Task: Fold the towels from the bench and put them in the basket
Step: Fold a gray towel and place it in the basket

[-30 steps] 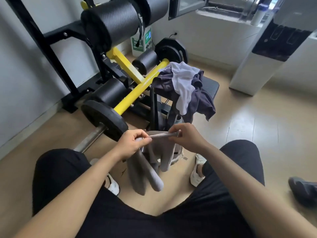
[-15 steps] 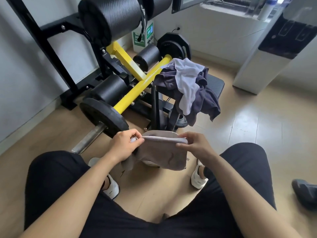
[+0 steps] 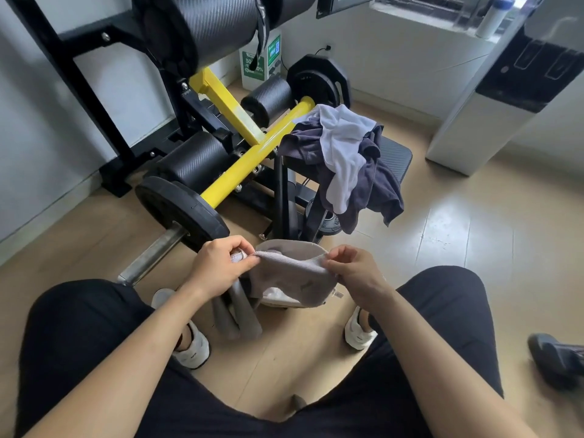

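Small gym rm w/ pale wood-look floor and white walls. Left side is filled by a black-framed machine w/ yellow bars, big black foam rollers and black weight plates on a steel bar. A white-and-black appliance stands at the right wall, a green-and-white box at the far wall near a socket. A dark shoe sits at the right edge.

The black padded bench is mid-frame, beyond the hands. Heaped on its near end: dark purple-grey towels w/ a white towel draped over the top, both hanging off the edge.

The person sits w/ knees apart in black shorts and white sneakers. A light beige basket stands on the floor btwn the feet, mostly hidden by the cloth in front of it.

Left hand is closed, thumb and fingers pinching one end of a grey towel. Right hand pinches the other end w/ thumb and forefinger, other fingers loosely curled. The towel's top edge is stretched taut btwn them, just above the basket rim; its body hangs down over the basket front, w/ rolled-looking ends dangling lower under the left hand.
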{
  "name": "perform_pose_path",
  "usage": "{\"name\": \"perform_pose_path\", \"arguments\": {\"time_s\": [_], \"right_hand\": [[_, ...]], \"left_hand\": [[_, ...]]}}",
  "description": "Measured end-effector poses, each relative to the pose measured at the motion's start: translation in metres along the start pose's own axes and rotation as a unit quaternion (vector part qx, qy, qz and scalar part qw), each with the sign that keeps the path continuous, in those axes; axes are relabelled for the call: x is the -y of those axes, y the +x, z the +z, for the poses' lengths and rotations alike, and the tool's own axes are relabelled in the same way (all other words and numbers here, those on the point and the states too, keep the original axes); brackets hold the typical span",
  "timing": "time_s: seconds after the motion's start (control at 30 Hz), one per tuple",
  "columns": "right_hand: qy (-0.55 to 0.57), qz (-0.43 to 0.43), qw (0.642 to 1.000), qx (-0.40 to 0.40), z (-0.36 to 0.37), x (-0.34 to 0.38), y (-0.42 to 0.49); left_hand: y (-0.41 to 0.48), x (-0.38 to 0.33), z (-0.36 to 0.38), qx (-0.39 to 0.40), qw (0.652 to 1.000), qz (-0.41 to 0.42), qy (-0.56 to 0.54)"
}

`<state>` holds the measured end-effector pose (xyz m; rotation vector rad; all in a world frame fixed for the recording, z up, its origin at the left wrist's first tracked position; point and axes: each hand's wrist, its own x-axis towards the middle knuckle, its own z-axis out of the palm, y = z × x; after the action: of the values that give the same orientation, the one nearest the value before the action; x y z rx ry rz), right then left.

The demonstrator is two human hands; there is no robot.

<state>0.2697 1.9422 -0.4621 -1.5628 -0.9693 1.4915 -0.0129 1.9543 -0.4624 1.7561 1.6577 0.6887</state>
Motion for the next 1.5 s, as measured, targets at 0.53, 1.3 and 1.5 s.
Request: {"name": "perform_pose_path", "arguments": {"time_s": [0.53,1.3,1.5], "right_hand": [[-0.140,-0.208,0.968,-0.008,0.026,0.030,-0.032],[-0.179,-0.170,0.965,-0.094,0.006,0.027,-0.010],[-0.142,-0.143,0.963,-0.178,0.000,0.030,-0.006]], "left_hand": [[-0.009,-0.024,-0.020,0.143,0.960,0.033,-0.237],[-0.008,-0.001,-0.038,0.081,0.983,-0.042,-0.161],[-0.008,-0.006,-0.038,0.032,0.965,-0.069,-0.251]]}}
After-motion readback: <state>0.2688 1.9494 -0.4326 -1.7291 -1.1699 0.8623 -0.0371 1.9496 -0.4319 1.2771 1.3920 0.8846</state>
